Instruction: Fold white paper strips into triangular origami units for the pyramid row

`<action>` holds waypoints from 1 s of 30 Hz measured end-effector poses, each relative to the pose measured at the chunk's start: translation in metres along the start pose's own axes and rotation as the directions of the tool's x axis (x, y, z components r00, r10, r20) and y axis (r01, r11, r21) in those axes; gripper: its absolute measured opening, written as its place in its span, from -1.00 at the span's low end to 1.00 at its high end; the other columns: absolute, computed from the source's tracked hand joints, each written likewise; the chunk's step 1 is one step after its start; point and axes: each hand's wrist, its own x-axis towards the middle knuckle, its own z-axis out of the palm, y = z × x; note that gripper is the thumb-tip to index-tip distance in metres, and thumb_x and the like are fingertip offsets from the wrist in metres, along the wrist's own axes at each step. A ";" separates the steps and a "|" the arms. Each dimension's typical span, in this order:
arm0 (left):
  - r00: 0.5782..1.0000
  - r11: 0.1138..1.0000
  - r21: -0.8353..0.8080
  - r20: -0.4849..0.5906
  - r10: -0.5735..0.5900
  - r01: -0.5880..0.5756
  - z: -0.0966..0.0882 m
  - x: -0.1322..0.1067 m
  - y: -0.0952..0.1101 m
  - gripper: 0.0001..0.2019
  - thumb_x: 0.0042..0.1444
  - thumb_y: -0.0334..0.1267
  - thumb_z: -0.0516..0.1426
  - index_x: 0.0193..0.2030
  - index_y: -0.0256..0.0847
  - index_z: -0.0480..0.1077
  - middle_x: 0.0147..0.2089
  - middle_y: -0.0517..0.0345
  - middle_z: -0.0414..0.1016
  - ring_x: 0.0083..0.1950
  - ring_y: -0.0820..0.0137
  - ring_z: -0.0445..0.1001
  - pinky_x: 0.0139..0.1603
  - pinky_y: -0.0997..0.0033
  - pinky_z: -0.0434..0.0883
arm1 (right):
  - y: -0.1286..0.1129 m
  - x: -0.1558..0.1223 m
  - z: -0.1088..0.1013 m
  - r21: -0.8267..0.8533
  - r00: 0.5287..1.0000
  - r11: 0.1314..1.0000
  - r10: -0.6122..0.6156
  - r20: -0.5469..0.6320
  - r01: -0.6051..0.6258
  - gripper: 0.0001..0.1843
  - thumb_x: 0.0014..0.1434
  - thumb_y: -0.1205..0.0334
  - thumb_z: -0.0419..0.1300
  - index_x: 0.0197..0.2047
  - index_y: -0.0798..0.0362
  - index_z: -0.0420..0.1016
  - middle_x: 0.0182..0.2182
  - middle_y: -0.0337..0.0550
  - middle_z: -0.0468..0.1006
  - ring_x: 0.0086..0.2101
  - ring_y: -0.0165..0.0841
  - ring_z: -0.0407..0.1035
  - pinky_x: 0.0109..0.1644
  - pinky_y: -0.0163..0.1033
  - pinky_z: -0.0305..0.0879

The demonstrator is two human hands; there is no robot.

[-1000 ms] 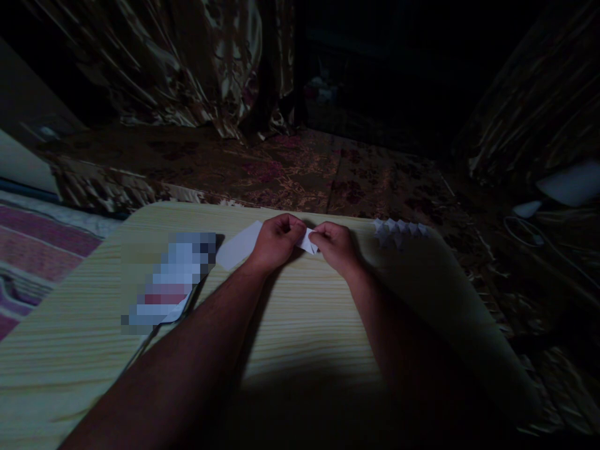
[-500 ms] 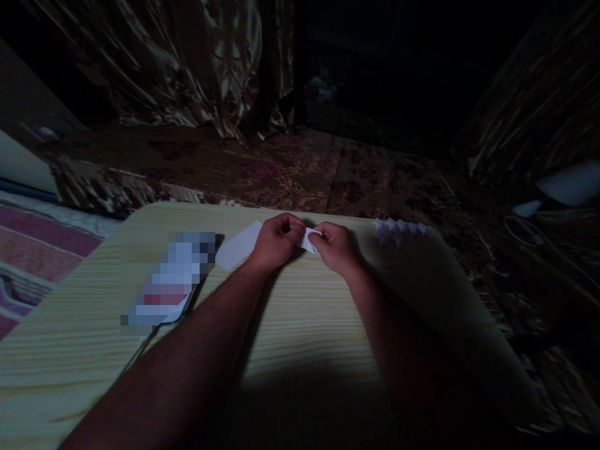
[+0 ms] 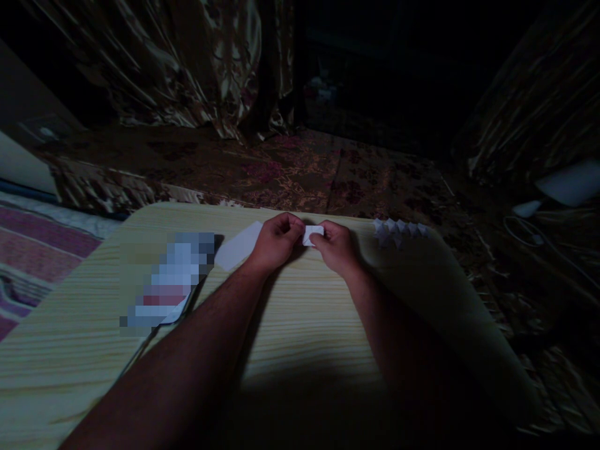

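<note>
The right hand (image 3: 338, 240) grasps a small folded paper (image 3: 313, 229), with its thumb pressing on the top face. The left hand (image 3: 280, 240) pinches the same paper at the opposite edge. The paper is thus between both hands, near the far edge of the table (image 3: 304, 294); probably it is held from two sides so that the folds lie flat. Just beside the left hand lies a white sheet (image 3: 239, 245), perhaps placed there for easy reach. To the right of the right hand, small pointed white pieces (image 3: 402, 226) sit in two rows, seemingly arranged to be out of the way. Further left lies a pixelated item (image 3: 173, 281), so any label on it is impossible to read. I can read no brand or writing elsewhere.
</note>
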 end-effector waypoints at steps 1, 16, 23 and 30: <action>1.000 1.000 -0.006 0.007 -0.005 0.005 0.000 0.000 0.001 -0.81 0.04 -0.14 0.16 -0.39 -0.24 0.38 -0.53 0.23 0.35 -0.52 0.52 0.25 -0.50 0.51 0.20 | -0.001 0.000 0.000 -0.006 1.000 1.000 -0.003 -0.005 0.003 -0.91 -0.05 0.25 0.13 -0.42 0.07 0.40 -0.58 -0.34 0.35 -0.54 -0.48 0.21 -0.48 -0.38 0.10; 0.995 0.998 0.002 0.079 -0.056 0.056 -0.003 0.001 0.001 -0.87 -0.12 -0.30 0.24 -0.40 -0.28 0.41 -0.47 0.20 0.43 -0.48 0.49 0.35 -0.45 0.49 0.28 | -0.014 -0.006 -0.001 -0.081 0.997 0.995 -0.050 0.051 0.054 -0.90 -0.03 0.24 0.15 -0.51 0.07 0.36 -0.63 -0.36 0.24 -0.58 -0.51 0.09 -0.54 -0.38 -0.04; 0.995 0.998 -0.004 0.078 -0.066 0.067 -0.003 0.000 0.001 -0.88 -0.15 -0.33 0.23 -0.43 -0.28 0.41 -0.52 0.21 0.42 -0.53 0.50 0.34 -0.48 0.49 0.28 | -0.016 -0.008 -0.001 -0.122 0.995 0.991 -0.048 0.086 0.058 -0.87 -0.02 0.21 0.16 -0.51 0.07 0.36 -0.63 -0.36 0.24 -0.58 -0.51 0.08 -0.53 -0.38 -0.04; 0.996 0.997 0.017 0.048 -0.081 0.080 -0.001 -0.001 0.003 -0.87 -0.14 -0.31 0.22 -0.41 -0.30 0.41 -0.52 0.20 0.43 -0.54 0.52 0.32 -0.50 0.52 0.26 | -0.018 -0.008 -0.003 -0.123 0.995 0.991 -0.051 0.087 0.061 -0.87 -0.03 0.22 0.16 -0.51 0.09 0.37 -0.63 -0.36 0.24 -0.57 -0.51 0.09 -0.53 -0.38 -0.02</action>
